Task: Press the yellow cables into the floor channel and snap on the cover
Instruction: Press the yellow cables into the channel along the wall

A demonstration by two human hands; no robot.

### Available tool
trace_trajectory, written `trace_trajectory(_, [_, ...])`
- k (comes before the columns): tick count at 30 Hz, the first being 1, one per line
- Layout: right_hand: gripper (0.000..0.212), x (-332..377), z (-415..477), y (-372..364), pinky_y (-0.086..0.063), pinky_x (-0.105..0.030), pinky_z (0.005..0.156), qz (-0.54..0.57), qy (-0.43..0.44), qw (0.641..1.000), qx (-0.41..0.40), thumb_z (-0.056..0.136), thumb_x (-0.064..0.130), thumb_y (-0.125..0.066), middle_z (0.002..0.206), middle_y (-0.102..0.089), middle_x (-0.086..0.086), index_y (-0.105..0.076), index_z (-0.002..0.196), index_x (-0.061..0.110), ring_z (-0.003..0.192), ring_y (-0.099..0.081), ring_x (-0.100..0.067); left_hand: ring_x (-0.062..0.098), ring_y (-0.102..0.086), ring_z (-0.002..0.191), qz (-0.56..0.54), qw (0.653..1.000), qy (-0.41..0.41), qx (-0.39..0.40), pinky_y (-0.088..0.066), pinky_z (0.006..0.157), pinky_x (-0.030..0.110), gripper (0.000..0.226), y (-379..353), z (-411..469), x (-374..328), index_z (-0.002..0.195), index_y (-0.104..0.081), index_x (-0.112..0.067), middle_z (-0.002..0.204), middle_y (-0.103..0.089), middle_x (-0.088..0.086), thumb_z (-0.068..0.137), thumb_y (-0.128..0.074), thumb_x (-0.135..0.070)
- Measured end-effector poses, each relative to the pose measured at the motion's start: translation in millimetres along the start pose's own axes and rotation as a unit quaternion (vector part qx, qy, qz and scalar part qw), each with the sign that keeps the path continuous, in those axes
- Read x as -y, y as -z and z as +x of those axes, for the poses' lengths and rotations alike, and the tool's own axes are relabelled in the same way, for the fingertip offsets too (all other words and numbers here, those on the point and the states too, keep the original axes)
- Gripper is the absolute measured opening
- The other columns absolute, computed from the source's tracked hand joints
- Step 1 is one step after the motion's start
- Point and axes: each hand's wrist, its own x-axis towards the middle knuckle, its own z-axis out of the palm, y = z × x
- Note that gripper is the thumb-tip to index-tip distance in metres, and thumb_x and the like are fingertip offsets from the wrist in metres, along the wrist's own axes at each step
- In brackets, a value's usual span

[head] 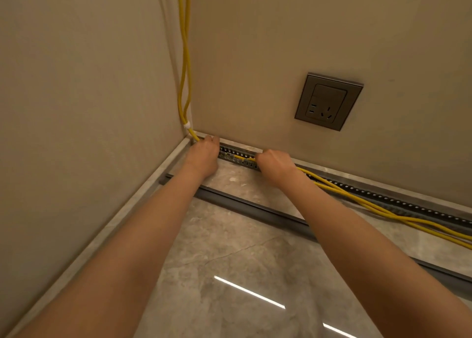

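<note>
Two hands (204, 156) (274, 165) on two yellow cables (357, 199)

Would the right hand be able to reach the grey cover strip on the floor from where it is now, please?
Probably yes: the cover strip lies bare just behind the right hand, though that hand seems occupied with the yellow cables.

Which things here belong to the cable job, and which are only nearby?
Job: yellow cables, slotted floor channel, dark cover strip lying on the floor, left hand, right hand.
Nearby only: wall socket, white tie on the cables.
</note>
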Motion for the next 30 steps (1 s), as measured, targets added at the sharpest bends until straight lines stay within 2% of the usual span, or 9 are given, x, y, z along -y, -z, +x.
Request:
trace_trajectory(4, [0.038, -7, -9, -11, -0.049, -0.039, 0.079, 0.116, -0.014, 0.991, -0.063, 0.095, 0.005, -0.046, 0.120, -0.058, -0.017, -0.042, 0.133, 0.008, 0.102, -0.060, -0.036, 0.034, -0.057, 0.113, 0.005, 0.999, 0.017, 0.030, -0.048, 0.093, 0.038, 0.039, 1, 1, -4, 0.126, -0.049, -0.001, 0.125, -0.054, 0.018, 0.088, -0.050, -0.008])
trace_trajectory(7, [0.045, -18, -20, -19, -0.050, -0.039, 0.079, 0.210, -0.025, 0.971, -0.107, 0.095, 0.015, -0.049, 0.122, -0.059, -0.013, -0.033, 0.137, 0.017, 0.101, -0.061, -0.035, 0.031, -0.058, 0.113, 0.049, 0.997, 0.008, 0.053, -0.039, 0.104, 0.043, 0.036, 6, 5, -2, 0.123, -0.052, -0.004, 0.123, -0.057, 0.016, 0.088, -0.049, -0.013])
trace_trajectory(10, [0.039, -30, -30, -28, -0.046, -0.035, 0.082, 0.152, 0.005, 0.984, -0.089, 0.094, 0.011, -0.048, 0.130, -0.054, -0.010, -0.041, 0.132, 0.016, 0.108, -0.056, -0.032, 0.028, -0.059, 0.113, 0.083, 0.994, 0.009, 0.065, -0.025, 0.113, 0.049, 0.031, 11, 9, -3, 0.118, -0.057, -0.008, 0.118, -0.063, 0.011, 0.089, -0.048, -0.017])
trace_trajectory(16, [0.042, -34, -27, -24, -0.047, -0.038, 0.088, 0.142, -0.017, 0.986, -0.087, 0.090, -0.001, -0.048, 0.128, -0.057, -0.015, -0.048, 0.130, 0.010, 0.110, -0.057, -0.036, 0.025, -0.055, 0.119, 0.150, 0.981, 0.010, 0.118, -0.010, 0.119, 0.051, 0.031, 11, 12, -30, 0.121, -0.058, -0.008, 0.121, -0.062, 0.009, 0.095, -0.043, -0.016])
trace_trajectory(20, [0.036, -36, -23, -22, -0.049, -0.036, 0.084, 0.196, -0.074, 0.972, -0.103, 0.094, 0.004, -0.046, 0.120, -0.064, -0.014, -0.056, 0.127, 0.015, 0.107, -0.059, -0.033, 0.028, -0.051, 0.125, 0.159, 0.982, 0.020, 0.098, -0.011, 0.119, 0.049, 0.035, 0, 8, -32, 0.129, -0.049, -0.005, 0.128, -0.058, 0.013, 0.096, -0.039, -0.014])
trace_trajectory(22, [0.036, -35, -21, -19, -0.049, -0.036, 0.082, 0.174, -0.080, 0.975, -0.116, 0.093, 0.002, -0.048, 0.119, -0.064, -0.013, -0.058, 0.125, 0.014, 0.106, -0.059, -0.033, 0.029, -0.049, 0.127, 0.150, 0.983, 0.031, 0.098, -0.012, 0.120, 0.048, 0.036, 0, 9, -33, 0.130, -0.047, -0.005, 0.131, -0.057, 0.015, 0.097, -0.038, -0.015])
trace_trajectory(26, [0.034, -33, -22, -21, -0.048, -0.037, 0.078, 0.070, -0.036, 0.992, -0.102, 0.090, -0.002, -0.048, 0.120, -0.054, -0.014, -0.059, 0.121, 0.008, 0.105, -0.056, -0.034, 0.034, -0.043, 0.133, 0.129, 0.984, 0.039, 0.120, -0.014, 0.119, 0.048, 0.039, -1, 8, -31, 0.134, -0.042, -0.005, 0.137, -0.051, 0.019, 0.096, -0.038, -0.015])
trace_trajectory(30, [0.029, -32, -24, -22, -0.046, -0.036, 0.077, 0.008, 0.010, 0.995, -0.096, 0.093, -0.001, -0.044, 0.123, -0.049, -0.016, -0.054, 0.120, 0.001, 0.110, -0.050, -0.032, 0.041, -0.034, 0.136, 0.035, 0.992, 0.054, 0.106, -0.021, 0.116, 0.050, 0.045, 0, -1, -26, 0.137, -0.036, -0.002, 0.141, -0.042, 0.027, 0.094, -0.042, -0.014])
